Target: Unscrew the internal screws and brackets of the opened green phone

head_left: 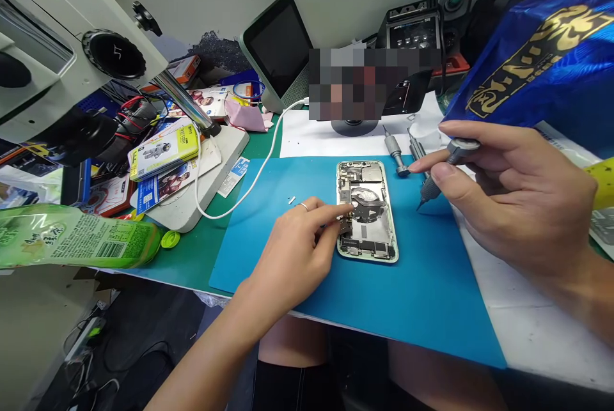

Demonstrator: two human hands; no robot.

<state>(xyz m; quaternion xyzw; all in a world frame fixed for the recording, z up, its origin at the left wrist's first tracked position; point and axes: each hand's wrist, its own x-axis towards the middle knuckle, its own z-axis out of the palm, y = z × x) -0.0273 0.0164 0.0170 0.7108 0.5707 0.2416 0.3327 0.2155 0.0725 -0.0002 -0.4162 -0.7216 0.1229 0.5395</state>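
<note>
An opened phone (367, 232) lies on the blue mat, its inner parts bare and a round dark patch at its middle. My left hand (300, 248) is closed at the phone's left edge, index fingertip over the inside and thumb by the rim. In my right hand (513, 197), to the right of the phone, a grey precision screwdriver (430, 190) is gripped between thumb and fingers, tip pointing down over the mat. A second screwdriver (394, 150) lies just beyond the phone, with another grey tool (416, 146) beside it.
A microscope (115, 53) stands at the left on its white base. A white cable (249, 190) loops across the bench. Tiny pale pieces (291, 200) lie left of the phone. A green pouch (71, 237), a blue bag (537, 53) and a tablet-like screen (278, 40) surround the mat (432, 309).
</note>
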